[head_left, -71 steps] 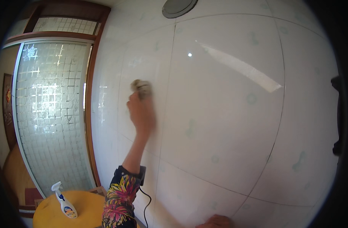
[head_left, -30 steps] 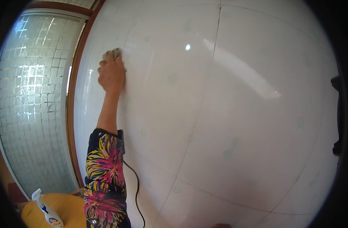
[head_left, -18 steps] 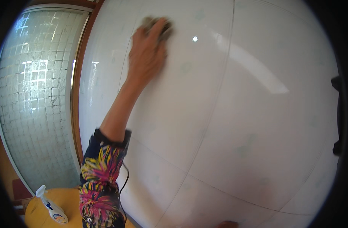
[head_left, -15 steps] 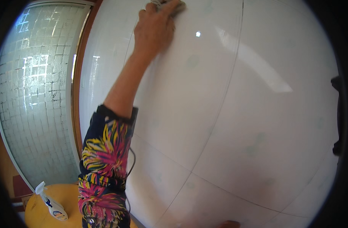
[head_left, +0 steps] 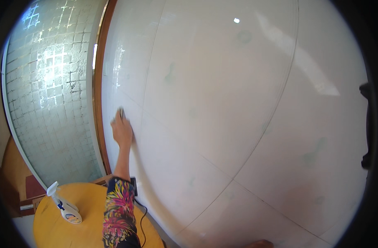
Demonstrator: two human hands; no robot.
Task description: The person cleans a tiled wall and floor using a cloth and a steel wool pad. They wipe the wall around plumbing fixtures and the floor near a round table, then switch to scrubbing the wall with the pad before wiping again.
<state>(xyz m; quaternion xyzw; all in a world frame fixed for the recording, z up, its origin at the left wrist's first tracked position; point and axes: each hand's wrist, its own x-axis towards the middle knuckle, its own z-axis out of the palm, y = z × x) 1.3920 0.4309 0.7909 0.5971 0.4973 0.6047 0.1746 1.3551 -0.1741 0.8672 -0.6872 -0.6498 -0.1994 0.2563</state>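
My left hand (head_left: 122, 131) reaches out to the white tiled wall (head_left: 205, 103), close to the wooden door frame at its left end. Its fingers are closed around a greyish cloth (head_left: 121, 112), of which only a small part shows, pressed against the tiles. A dark sleeve with a bright flower pattern (head_left: 121, 206) covers the forearm. At the bottom edge, a sliver of my right hand (head_left: 260, 244) shows close to the wall. Its fingers are mostly cut off, so its grip is hidden.
A round yellow table (head_left: 94, 231) stands below, with a white spray bottle (head_left: 69, 211) on it. Left of the wall are a brown door frame (head_left: 99, 95) and a frosted glass door (head_left: 52, 124). A black cable (head_left: 143, 225) hangs beside my left sleeve.
My left hand has come down and to the left with the cloth, from high on the wall to beside the door frame. The view has shifted slightly, showing more of the table.
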